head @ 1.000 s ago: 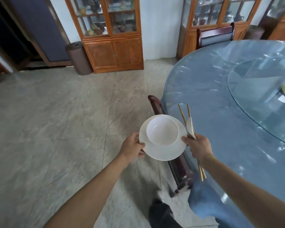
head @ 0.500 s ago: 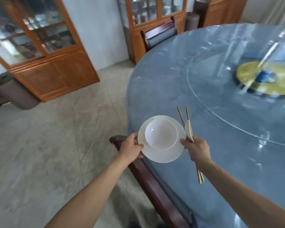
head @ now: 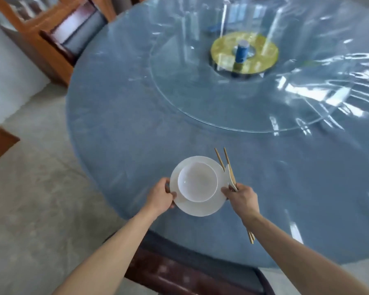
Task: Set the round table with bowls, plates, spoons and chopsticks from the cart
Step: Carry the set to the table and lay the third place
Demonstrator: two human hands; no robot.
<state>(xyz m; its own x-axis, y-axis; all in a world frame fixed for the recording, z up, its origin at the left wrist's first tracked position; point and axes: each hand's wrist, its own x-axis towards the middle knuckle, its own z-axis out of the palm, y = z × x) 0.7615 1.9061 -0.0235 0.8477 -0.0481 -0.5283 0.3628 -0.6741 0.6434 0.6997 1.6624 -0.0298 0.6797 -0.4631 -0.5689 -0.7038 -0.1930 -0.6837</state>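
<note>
Fingers: left hand (head: 160,196) grips plate (head: 197,207) rim; right hand (head: 242,199) pinches chopsticks (head: 228,165), spoon (head: 230,177).

The right hand (head: 242,198) hides the middle of the chopsticks (head: 228,161) and all but a sliver of the white spoon (head: 230,177). The bowl (head: 197,181) covers the centre of the plate (head: 200,209), and whether the plate touches the round table (head: 136,135) cannot be told. The table's right side and far edge are cut off. The chair (head: 179,275) near the person runs out of frame below. The cabinets (head: 19,22) at far left are blurred.
</note>
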